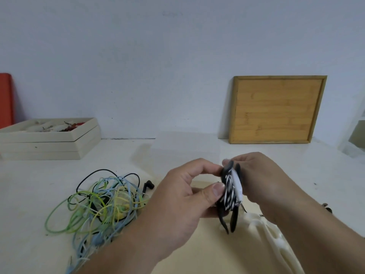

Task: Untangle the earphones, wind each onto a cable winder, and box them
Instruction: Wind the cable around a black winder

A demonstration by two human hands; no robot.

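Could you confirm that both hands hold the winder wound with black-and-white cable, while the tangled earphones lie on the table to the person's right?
Not quite: the head view shows the tangled earphones on the table to the person's left. The left hand and right hand do hold the winder.

— Hands?
— Two: left hand (183, 196), right hand (258, 175).
— Between the fingers (205, 166)?
— One black winder (227, 172), with one striped cord (229, 194) wound on it.
— Left of the fingers?
— One tangle of earphones (102, 204): green, blue, yellow and black strands, number of sets impossible to tell. Farther off, one cream box (49, 143) and one red panel (6, 99).
— Beyond the right fingers?
— One wooden board (276, 109).
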